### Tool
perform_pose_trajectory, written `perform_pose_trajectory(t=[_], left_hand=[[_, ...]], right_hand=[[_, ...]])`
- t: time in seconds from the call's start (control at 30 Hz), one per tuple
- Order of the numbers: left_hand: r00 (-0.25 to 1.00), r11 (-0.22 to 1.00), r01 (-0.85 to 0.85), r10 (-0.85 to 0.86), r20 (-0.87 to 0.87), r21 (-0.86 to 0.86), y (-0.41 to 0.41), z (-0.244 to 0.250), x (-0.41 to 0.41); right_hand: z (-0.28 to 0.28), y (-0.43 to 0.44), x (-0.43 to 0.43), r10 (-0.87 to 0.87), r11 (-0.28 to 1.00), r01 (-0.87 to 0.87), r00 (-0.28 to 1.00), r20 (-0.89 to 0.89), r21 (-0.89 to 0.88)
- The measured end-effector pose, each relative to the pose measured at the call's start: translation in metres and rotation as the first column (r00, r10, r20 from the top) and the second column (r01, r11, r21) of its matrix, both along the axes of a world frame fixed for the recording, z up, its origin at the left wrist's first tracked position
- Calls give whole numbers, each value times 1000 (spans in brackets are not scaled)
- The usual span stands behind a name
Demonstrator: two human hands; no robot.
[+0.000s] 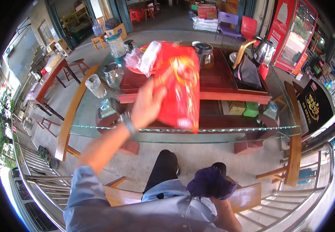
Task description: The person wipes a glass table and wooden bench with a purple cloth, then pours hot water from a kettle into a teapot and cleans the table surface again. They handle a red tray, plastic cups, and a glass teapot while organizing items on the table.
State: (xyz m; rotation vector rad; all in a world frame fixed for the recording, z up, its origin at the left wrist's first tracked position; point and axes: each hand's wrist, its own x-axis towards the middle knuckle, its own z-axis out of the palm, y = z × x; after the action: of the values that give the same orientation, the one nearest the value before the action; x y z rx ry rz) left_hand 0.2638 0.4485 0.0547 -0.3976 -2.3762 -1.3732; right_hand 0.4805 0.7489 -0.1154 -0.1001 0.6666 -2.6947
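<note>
My left hand (149,103), blurred, grips the left edge of a shiny red plastic packet (179,95) with a yellow print, held up over the front of the dark red tea table (225,95). Behind it, a red tray (132,69) holds a clear plastic-wrapped roll (151,56) and a crumpled clear bag (134,59). Low in front of my body is a bunched dark purple cloth (211,182); my right hand (218,201) is mostly hidden behind it, with only the wrist side showing, and appears to hold it.
Glass pitchers (113,75) and a plastic cup (95,86) stand left on the glass tabletop (89,116). A teapot with amber liquid (205,56), a black pouch (248,72) and a steel kettle (263,52) stand right. Wooden benches (77,113) flank the table; a metal railing (37,150) runs behind me.
</note>
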Motion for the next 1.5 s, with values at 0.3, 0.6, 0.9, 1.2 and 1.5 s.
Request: perform_pose_trajectory(t=[0.3,0.6,0.9,1.2,1.5], left_hand=[[893,884,-360,233,-386,-299,-32,-27,-94],[859,790,458,-512,-27,-409,42,-145,98],[840,925,297,-371,395,237,121,-166,136],[663,916,260,-400,633,307,133,-176,145],[978,984,148,-160,135,95,78,-111,117]], right_hand=[[-72,15,11,-207,978,203,927,314,48],[-75,35,-42,-171,920,143,984,44,366],[-29,17,-36,-28,950,163,894,448,-266],[-48,13,-18,-35,998,55,893,449,-32],[-78,48,-20,-86,946,-91,853,515,310]])
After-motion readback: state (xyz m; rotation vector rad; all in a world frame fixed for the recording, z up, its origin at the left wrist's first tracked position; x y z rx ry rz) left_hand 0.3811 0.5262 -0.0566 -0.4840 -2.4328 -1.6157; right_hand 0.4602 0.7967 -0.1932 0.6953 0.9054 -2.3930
